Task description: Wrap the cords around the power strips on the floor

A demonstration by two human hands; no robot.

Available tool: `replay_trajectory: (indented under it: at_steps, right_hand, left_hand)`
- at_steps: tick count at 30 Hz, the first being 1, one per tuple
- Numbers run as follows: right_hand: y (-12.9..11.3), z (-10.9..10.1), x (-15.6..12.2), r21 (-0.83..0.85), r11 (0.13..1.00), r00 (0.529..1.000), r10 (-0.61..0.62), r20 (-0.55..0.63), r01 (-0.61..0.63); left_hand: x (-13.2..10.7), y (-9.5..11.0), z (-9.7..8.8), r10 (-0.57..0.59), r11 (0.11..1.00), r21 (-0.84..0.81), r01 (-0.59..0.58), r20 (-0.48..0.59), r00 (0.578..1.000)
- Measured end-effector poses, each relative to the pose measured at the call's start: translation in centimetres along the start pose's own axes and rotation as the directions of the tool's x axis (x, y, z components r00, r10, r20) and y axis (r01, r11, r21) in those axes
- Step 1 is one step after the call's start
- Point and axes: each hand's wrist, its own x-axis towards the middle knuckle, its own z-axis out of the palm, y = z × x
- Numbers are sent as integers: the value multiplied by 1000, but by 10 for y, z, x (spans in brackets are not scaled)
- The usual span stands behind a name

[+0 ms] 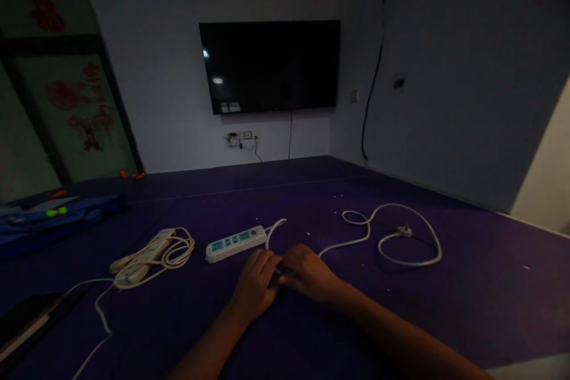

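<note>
A white power strip point(236, 244) with blue socket faces lies on the purple surface, just beyond my hands. Its white cord point(268, 237) leaves the right end, bends back and runs in between my fingers. My left hand point(257, 282) is closed on this cord, fingertips meeting those of the other hand. My right hand point(307, 273) also pinches the cord, thumb and fingers curled. From there the cord comes out to the right in loose loops and ends in a plug point(404, 230). The bit between my hands is partly hidden by the fingers.
Left of the strip lies a second white power strip point(146, 256) with its cord coiled over it. Blue cloth point(84, 212) and a dark flat object point(27, 320) are at the far left. A television point(271, 68) hangs on the far wall; a black cable point(373, 77) dangles on the right.
</note>
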Motion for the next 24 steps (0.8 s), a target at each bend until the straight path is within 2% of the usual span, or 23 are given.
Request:
replay_trajectory:
  at_steps: [5, 10, 11, 13, 15, 18, 21, 22, 24]
  right_hand:
    - [0, 9, -2, 18, 1000, 996, -3, 93, 1]
    - [2, 6, -1, -39, 999, 995, 2, 97, 1]
    - [2, 5, -1, -46, 999, 996, 12, 92, -7]
    - [2, 1, -1, -65, 997, 997, 53, 61, -49]
    - [3, -3, -2, -91, 990, 994, 112, 6, -111]
    - [7, -9, -3, -91, 969, 969, 218, -114, -229]
    - [12, -13, -5, -21, 933, 907, 345, -242, -360]
    - [15, -14, -5, 13, 915, 877, 391, -279, -404]
    - [22, -17, -5, 85, 873, 807, 478, -347, -480]
  left_hand:
    - [-3, -2, 2, 38, 999, -15, -37, 25, 999]
    - [-1, -6, -1, 62, 989, 132, -61, -8, 998]
    - [1, -8, -3, 38, 983, 178, -32, -30, 999]
    - [4, -17, -7, -84, 952, 284, 112, -109, 990]
    - [5, -32, -11, -262, 865, 382, 325, -208, 942]
    - [0, -60, -15, -456, 712, 491, 503, -222, 862]
    - [-10, -84, -18, -610, 625, 534, 569, -122, 783]
    - [-12, -90, -19, -648, 613, 540, 576, -73, 758]
    - [-15, -96, -21, -680, 620, 542, 568, 8, 734]
